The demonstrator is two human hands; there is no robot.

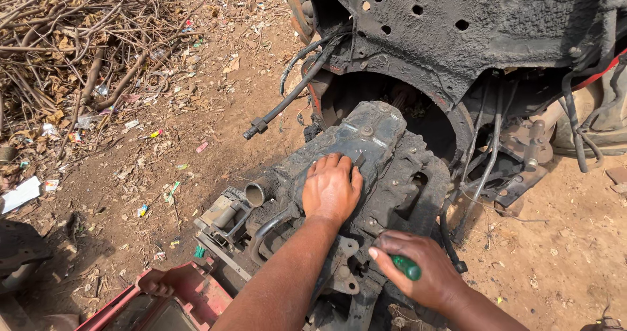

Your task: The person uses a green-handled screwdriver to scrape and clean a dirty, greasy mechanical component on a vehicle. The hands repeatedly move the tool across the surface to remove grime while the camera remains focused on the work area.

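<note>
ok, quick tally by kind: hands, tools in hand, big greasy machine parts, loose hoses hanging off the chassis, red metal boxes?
Hands: 2 (left hand flat on the part, right hand gripping the tool)
Green-handled tool: 1
Greasy machine assembly: 1
Loose black hose with end fitting: 1
Red metal box: 1
Total: 6

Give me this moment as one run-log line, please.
left hand: flat on greasy gearbox housing | right hand: grips green-handled tool | setting: dirt ground

An outdoor repair yard: a greasy gearbox (366,174) is sitting on littered dirt (196,128) beside heaped scrap branches (72,37).
</note>
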